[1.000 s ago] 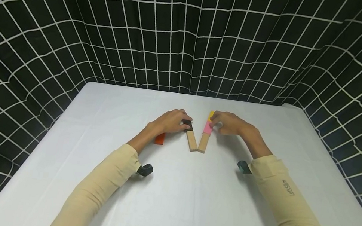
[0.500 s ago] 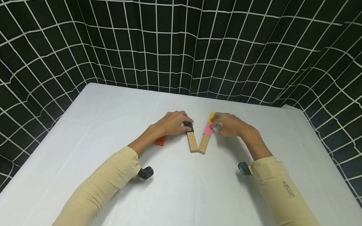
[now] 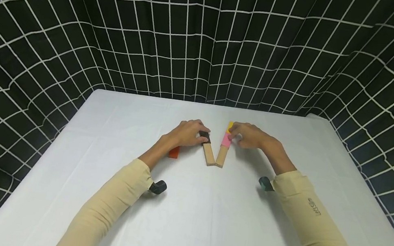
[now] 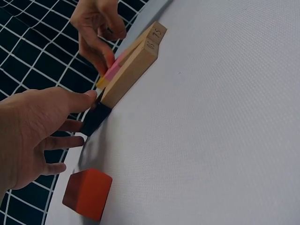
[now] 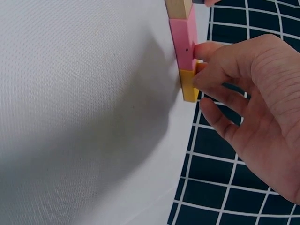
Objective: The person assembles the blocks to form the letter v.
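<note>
Two wooden blocks, a left one (image 3: 209,154) and a right one (image 3: 221,155), lie in a V whose near ends meet. A black block (image 3: 204,136) continues the left arm of the V; a pink block (image 3: 226,139) and then a yellow block (image 3: 230,124) continue the right. My left hand (image 3: 187,133) pinches the black block between thumb and index finger, the other fingers spread loosely behind it (image 4: 96,119). Fingertips of my right hand (image 3: 249,135) rest on the pink and yellow blocks near their joint, the remaining fingers (image 5: 218,119) loosely bent.
An orange-red block (image 4: 93,194) stands apart on the white table (image 3: 185,220), partly under my left wrist in the head view. Black curtains with a white grid (image 3: 206,50) enclose the table's back and sides. Each wrist carries a dark camera mount (image 3: 158,186).
</note>
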`<state>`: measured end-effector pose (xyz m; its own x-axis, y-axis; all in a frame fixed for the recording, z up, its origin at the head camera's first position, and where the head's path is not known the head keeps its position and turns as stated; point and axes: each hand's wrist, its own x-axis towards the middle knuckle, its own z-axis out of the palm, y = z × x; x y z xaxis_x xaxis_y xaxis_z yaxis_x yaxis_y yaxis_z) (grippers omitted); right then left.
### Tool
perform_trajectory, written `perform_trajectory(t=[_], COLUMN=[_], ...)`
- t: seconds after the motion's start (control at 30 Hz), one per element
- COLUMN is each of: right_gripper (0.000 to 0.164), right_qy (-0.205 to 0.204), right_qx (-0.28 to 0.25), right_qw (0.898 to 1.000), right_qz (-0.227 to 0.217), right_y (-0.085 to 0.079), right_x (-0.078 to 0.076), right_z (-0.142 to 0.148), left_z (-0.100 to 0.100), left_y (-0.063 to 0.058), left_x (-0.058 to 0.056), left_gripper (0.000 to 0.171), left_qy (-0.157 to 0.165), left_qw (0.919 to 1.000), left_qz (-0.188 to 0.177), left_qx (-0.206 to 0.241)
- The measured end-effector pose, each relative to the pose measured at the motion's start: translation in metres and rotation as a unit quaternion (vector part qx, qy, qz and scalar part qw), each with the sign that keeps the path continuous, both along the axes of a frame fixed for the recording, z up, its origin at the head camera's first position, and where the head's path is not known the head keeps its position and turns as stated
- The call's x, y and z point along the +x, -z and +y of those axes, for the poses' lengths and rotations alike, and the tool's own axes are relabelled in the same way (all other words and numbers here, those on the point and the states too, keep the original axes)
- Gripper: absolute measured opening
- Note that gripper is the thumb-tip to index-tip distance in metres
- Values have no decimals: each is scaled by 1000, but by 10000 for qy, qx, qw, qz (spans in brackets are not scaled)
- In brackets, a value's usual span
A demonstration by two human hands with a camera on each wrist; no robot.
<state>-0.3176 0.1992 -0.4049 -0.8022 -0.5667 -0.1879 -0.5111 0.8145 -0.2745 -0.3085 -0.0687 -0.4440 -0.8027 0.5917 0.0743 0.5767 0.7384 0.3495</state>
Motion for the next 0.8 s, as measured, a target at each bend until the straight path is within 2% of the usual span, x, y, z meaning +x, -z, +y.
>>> perform_trajectory(t=[0.3,0.5,0.67,0.8], right_gripper=[45,45,45,46], right_qy=[10,-45,-36,-24], right_qx=[-35,-74,-118,-102], right_qw=[10000,10000,9999,9999], right_qz=[26,42,62,84], right_y=[0,1,0,-1], right_x=[2,3,4,4], right_z=[-2,-3,-3,-2], left_z=[-1,-5,-16,-28], left_y=[1,-1,-11,-20], left_x=[0,1,6,12], left_gripper=[41,46,48,48], left_qy=[-37,-125,-372,-439], left_qw=[10000,9999,9992,9989], left_qz=[-72,-77,28,38], left_qx=[-12,2,171,139])
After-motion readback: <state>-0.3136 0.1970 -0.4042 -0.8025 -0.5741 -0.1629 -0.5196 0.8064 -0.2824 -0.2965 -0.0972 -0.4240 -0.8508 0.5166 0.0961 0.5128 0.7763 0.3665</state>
